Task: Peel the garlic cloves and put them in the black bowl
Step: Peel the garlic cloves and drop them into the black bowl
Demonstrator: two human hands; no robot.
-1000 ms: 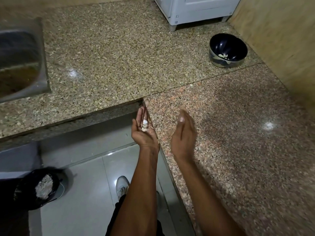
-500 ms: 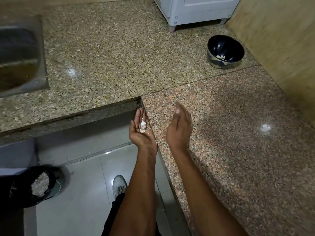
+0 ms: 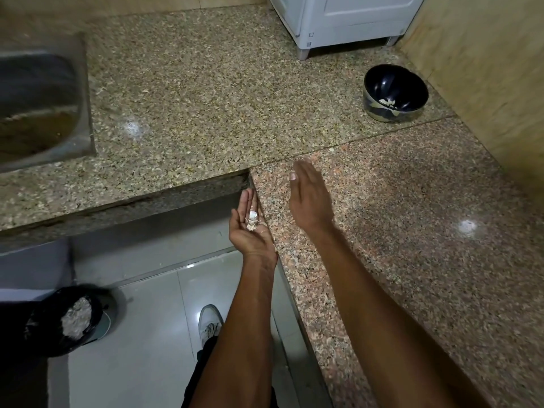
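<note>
I see left hand (image 3: 250, 228) palm-up, fingers relaxed, cradling what looks like garlic skins (image 3: 252, 220). Right hand (image 3: 309, 198) flat, fingers straight, above countertop (image 3: 412, 231). Black bowl (image 3: 396, 92) well apart.

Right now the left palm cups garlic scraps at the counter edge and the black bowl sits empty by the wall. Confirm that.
Not empty: the head view shows pale pieces inside the black bowl. The left palm does cup garlic scraps at the counter edge.
</note>
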